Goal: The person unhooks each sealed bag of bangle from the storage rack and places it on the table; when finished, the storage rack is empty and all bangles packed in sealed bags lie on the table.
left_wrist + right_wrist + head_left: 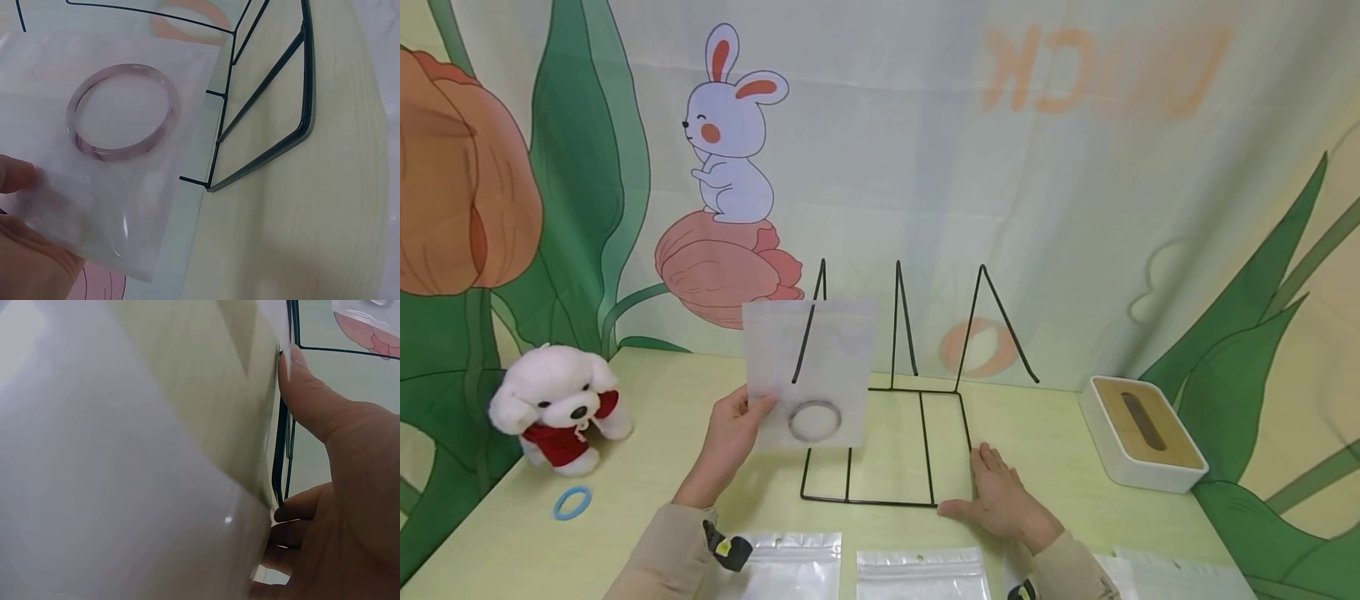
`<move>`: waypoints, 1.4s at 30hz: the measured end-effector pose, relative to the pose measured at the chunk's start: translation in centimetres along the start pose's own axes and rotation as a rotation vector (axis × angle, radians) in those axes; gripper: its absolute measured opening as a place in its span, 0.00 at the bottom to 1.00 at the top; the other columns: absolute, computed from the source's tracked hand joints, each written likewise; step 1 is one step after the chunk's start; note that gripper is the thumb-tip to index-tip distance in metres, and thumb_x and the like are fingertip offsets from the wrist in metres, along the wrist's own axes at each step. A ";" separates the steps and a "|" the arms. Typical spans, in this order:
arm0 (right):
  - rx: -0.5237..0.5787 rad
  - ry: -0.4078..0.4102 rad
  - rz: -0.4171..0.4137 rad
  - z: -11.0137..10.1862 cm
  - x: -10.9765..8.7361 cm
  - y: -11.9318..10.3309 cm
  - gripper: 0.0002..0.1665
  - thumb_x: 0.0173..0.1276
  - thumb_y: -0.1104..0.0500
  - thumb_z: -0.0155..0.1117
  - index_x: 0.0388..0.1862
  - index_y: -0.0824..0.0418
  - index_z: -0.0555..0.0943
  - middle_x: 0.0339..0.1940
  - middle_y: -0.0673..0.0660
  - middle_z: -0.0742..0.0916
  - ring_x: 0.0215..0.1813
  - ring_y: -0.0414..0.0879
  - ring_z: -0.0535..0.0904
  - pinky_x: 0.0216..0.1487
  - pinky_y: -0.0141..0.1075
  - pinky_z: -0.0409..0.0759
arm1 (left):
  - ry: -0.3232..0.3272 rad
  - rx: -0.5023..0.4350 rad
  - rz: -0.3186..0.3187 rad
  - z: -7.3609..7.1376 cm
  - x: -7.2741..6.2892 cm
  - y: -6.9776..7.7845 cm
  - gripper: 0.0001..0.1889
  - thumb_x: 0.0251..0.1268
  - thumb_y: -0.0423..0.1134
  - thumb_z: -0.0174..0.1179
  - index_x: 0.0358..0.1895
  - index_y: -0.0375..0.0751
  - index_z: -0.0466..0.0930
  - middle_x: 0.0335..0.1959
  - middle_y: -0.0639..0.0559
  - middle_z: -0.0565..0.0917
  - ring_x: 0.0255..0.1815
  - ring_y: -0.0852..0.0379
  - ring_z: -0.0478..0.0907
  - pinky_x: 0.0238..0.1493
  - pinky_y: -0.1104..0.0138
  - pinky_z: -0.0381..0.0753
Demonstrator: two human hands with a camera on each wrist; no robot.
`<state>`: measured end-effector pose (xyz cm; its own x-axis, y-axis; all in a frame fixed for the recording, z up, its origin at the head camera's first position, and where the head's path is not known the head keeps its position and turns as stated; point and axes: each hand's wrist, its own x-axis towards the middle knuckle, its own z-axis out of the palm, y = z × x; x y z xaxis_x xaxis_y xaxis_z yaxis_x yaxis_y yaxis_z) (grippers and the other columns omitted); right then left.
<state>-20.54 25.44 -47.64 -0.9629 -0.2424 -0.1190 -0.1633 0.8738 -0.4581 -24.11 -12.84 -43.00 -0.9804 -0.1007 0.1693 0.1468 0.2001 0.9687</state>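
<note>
My left hand (pixel 730 442) pinches the left edge of a clear zip bag (pixel 842 358) between thumb and fingers. A pale pinkish-purple bangle (pixel 122 112) lies inside the bag. The bag stands upright at the left hook of a black wire display rack (pixel 927 450), and the hook's front prong (pixel 803 346) shows across its upper part. Its middle and right hooks carry nothing. My right hand (pixel 1000 500) rests at the rack's front right corner, thumb on the front bar and fingers stretched along the side bar.
More clear zip bags (pixel 921 575) lie along the table's near edge, partly under my forearms. A white toy dog (pixel 561 400) in red sits at the left, with a blue ring (pixel 572 503) before it. At the right stands a white box with a wooden lid (pixel 1138 417). A printed curtain hangs behind.
</note>
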 end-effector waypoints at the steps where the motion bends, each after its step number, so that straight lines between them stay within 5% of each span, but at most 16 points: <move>1: 0.000 0.001 0.000 0.0 0.0 0.0 0.67 0.60 0.31 0.64 0.73 0.80 0.49 0.76 0.76 0.50 0.77 0.68 0.42 0.69 0.66 0.43 | 0.004 -0.002 0.005 0.0 -0.1 0.0 0.18 0.71 0.41 0.58 0.57 0.33 0.79 0.54 0.40 0.81 0.47 0.54 0.76 0.45 0.64 0.77; 13: -0.003 0.003 -0.002 0.0 0.0 0.0 0.67 0.59 0.31 0.64 0.73 0.80 0.49 0.75 0.76 0.51 0.77 0.68 0.43 0.69 0.66 0.44 | -0.002 0.028 0.003 -0.7 -0.7 0.5 0.17 0.72 0.38 0.56 0.58 0.32 0.79 0.56 0.40 0.80 0.51 0.55 0.73 0.44 0.73 0.74; 42: -0.002 0.019 -0.007 0.1 0.1 0.1 0.66 0.59 0.31 0.65 0.72 0.81 0.51 0.75 0.77 0.53 0.76 0.69 0.44 0.69 0.67 0.45 | -0.022 0.046 -0.001 -1.8 -1.7 0.7 0.19 0.72 0.40 0.57 0.60 0.33 0.78 0.57 0.41 0.80 0.55 0.54 0.73 0.49 0.71 0.73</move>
<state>-20.63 25.49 -47.79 -0.9656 -0.2403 -0.0989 -0.1704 0.8727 -0.4575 -22.09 -14.28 -42.34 -0.9833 -0.0801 0.1635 0.1397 0.2443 0.9596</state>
